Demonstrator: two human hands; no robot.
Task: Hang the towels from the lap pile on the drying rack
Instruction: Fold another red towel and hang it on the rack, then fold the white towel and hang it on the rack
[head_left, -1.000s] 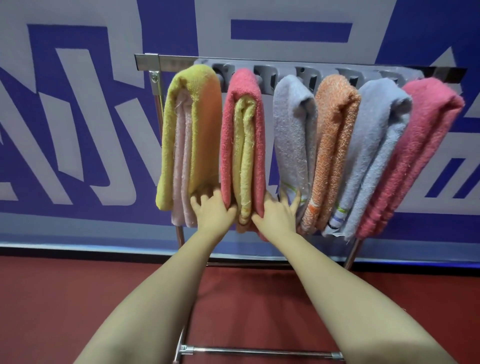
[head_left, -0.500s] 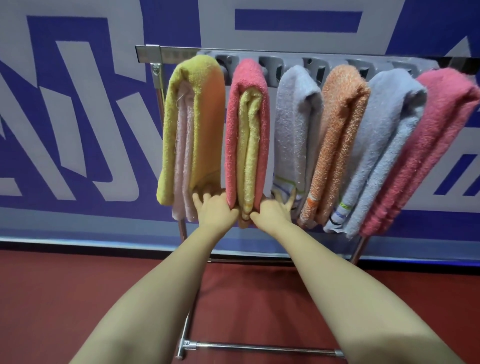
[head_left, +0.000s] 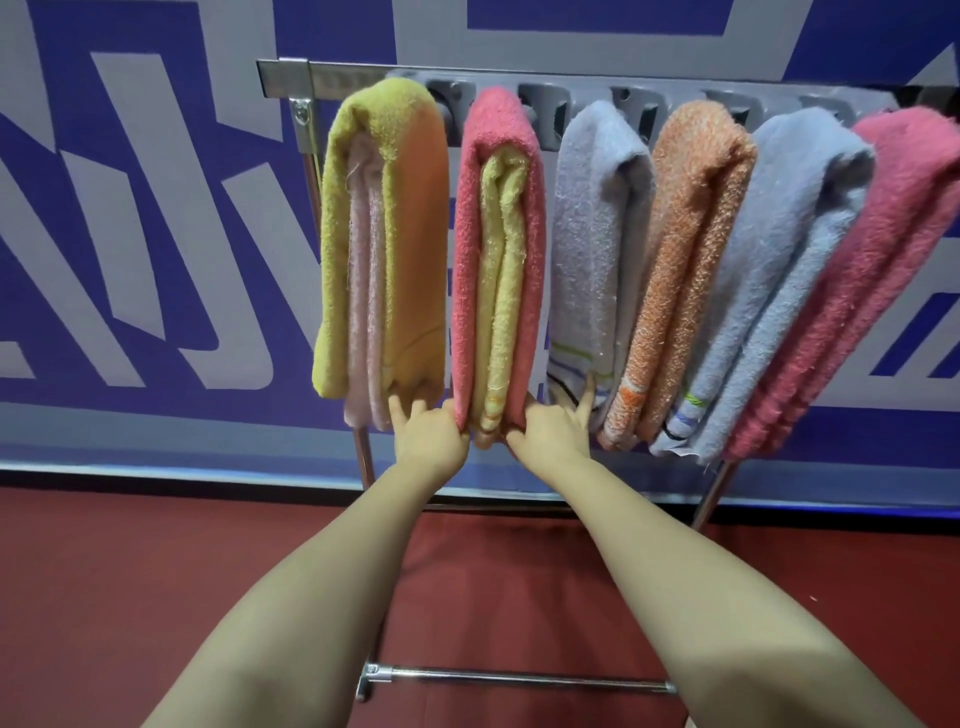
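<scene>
Towel: coral towel hung on drying rack, hem between the hands.
Grip: left hand, right hand pressed hem sides, fingers loosely extended.
Handling: likely soft, limp; take at hem.

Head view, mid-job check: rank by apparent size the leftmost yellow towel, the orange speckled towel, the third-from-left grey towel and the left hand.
1. yellow towel
2. orange speckled towel and third-from-left grey towel: too alike to rank
3. left hand
</scene>
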